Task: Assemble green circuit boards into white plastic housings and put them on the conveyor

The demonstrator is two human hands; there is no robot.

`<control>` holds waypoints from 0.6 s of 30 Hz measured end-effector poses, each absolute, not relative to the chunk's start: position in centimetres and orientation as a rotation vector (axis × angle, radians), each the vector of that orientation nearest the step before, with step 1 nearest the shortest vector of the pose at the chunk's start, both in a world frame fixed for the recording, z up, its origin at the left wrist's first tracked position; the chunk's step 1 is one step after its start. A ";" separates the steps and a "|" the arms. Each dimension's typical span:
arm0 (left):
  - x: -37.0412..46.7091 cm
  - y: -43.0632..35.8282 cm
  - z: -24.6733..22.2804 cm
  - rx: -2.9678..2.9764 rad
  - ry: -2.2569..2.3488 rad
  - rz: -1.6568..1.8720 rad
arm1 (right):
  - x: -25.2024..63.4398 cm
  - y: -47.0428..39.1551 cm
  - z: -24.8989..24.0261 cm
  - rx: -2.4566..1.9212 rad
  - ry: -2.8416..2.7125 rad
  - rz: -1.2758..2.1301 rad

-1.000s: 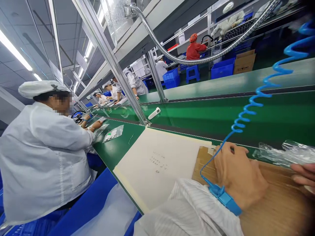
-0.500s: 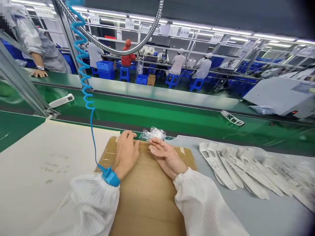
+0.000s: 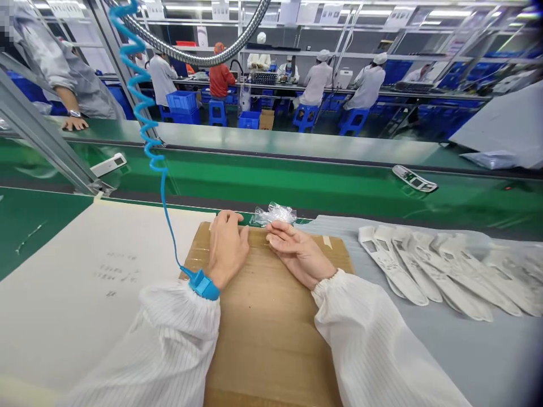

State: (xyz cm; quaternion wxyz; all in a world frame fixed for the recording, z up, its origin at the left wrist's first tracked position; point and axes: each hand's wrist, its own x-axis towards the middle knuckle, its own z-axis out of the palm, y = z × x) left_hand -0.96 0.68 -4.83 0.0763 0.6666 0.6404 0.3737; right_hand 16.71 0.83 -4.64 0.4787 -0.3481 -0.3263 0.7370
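Flat in front of me lies a brown cardboard sheet [image 3: 271,339] with strips of tape near its far edge. My left hand [image 3: 228,246] rests on the far left part of it, fingers loosely extended and holding nothing. Around that wrist is a blue wrist strap [image 3: 204,284], joined to a coiled blue cord [image 3: 139,85]. My right hand [image 3: 299,251] is over the far right part of the cardboard, palm turned inward, fingers slightly curled and apart with nothing in them. Just past the fingertips sits a crumpled clear plastic bag [image 3: 275,215].
Several white plastic casings [image 3: 424,265] lie in a row on the grey mat at right. The green conveyor belt [image 3: 263,180] carries a white handset-shaped part [image 3: 109,164] and a casing [image 3: 414,178]. A co-worker's hand [image 3: 75,122] rests beyond the belt at left. A metal post [image 3: 51,130] stands at left.
The view has tilted and shifted, so the scene sits differently in the picture. Both hands keep nearly the same pose over the cardboard.
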 end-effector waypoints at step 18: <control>-0.8 0.7 -4.6 1.962 1.909 1.153 | 16.7 0.8 -4.2 -0.840 -0.804 1.819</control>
